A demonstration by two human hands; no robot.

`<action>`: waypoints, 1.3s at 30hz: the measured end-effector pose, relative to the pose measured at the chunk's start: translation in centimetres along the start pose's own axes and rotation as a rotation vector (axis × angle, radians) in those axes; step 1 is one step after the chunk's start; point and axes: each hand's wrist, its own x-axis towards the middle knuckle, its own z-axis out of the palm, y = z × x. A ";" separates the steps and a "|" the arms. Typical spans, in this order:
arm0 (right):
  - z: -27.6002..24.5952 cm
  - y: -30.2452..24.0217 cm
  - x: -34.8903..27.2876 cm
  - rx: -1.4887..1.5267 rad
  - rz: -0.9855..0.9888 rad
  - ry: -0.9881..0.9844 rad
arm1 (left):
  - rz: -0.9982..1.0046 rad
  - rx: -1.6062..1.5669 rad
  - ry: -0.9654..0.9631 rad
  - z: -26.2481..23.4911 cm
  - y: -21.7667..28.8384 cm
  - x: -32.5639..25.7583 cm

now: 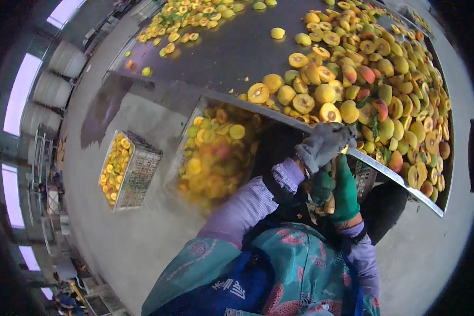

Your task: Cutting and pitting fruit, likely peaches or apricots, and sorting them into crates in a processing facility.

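Observation:
My left hand [326, 145], in a grey glove, is closed at the front edge of the metal table [247, 55]. A yellow sliver of a peach [344, 150] shows beneath its fingertips; the rest is hidden. Just below, my right hand [338, 189], in a green glove, is wrapped round a wooden-handled tool [329, 205] whose working end I cannot see. Beyond both hands, halved peaches [330, 112] and whole-looking ones are heaped on the table, some cut faces showing brown hollows.
Left of my hands, a crate [194, 113] of blurred peach halves stands against the table. Farther left, a slatted crate [142, 176] filled with halves rests on the grey floor [158, 242]. More peaches [189, 16] lie along the table's far left side.

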 end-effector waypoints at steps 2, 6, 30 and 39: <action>0.6 0.2 -0.3 0.061 0.049 -0.045 | 0.393 0.228 0.150 1.1 -3.9 0.4; 0.6 0.1 -0.4 0.367 0.192 -0.215 | 0.373 -0.103 -0.012 -0.7 -2.7 -0.4; -2.7 0.1 1.3 -1.351 -0.782 0.223 | 0.059 0.138 0.260 -11.6 -0.1 -2.5; 1.0 0.0 1.2 -1.528 -0.708 0.350 | -0.112 -0.462 0.373 -2.7 0.3 -3.7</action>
